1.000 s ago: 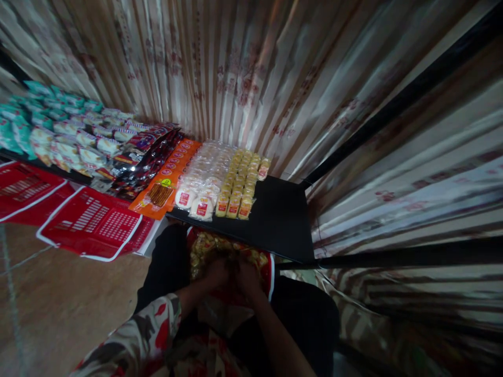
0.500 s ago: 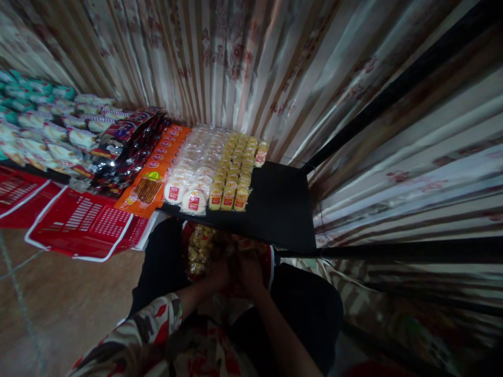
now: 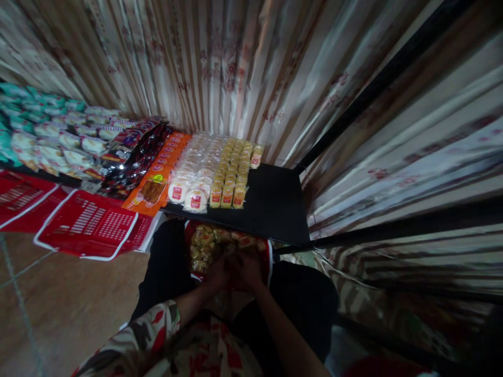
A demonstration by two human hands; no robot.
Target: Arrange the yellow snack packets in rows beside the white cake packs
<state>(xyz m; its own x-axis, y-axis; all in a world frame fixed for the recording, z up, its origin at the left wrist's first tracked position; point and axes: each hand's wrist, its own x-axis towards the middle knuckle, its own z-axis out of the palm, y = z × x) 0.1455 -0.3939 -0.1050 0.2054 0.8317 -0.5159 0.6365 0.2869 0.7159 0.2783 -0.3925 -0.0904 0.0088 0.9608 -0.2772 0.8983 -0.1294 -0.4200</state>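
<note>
A red bag with a white edge (image 3: 270, 264) sits between my knees, below the front edge of the black shelf. Inside it lie several small wrapped snacks (image 3: 201, 246) in yellowish clear packs. My left hand (image 3: 219, 269) and my right hand (image 3: 247, 266) are both down in the bag's opening, close together. The fingers are dark and blurred, so whether they grip a pack is not visible. Nearest on the shelf are rows of small yellow packs (image 3: 228, 178), with one pack (image 3: 256, 156) apart at their back right.
On the black shelf (image 3: 275, 204), leftward from the yellow packs, are white round packs (image 3: 195, 193), an orange packet (image 3: 151, 191), dark glossy bags (image 3: 137, 141), and white and green packs (image 3: 29, 104). Red bags (image 3: 86, 225) hang at the front left. A curtain (image 3: 236, 68) and black poles (image 3: 373, 94) stand behind.
The view has shifted slightly, so the shelf's right end sits a little further left. Both hands remain in the bag, having moved only slightly. The packs on the shelf look unchanged.
</note>
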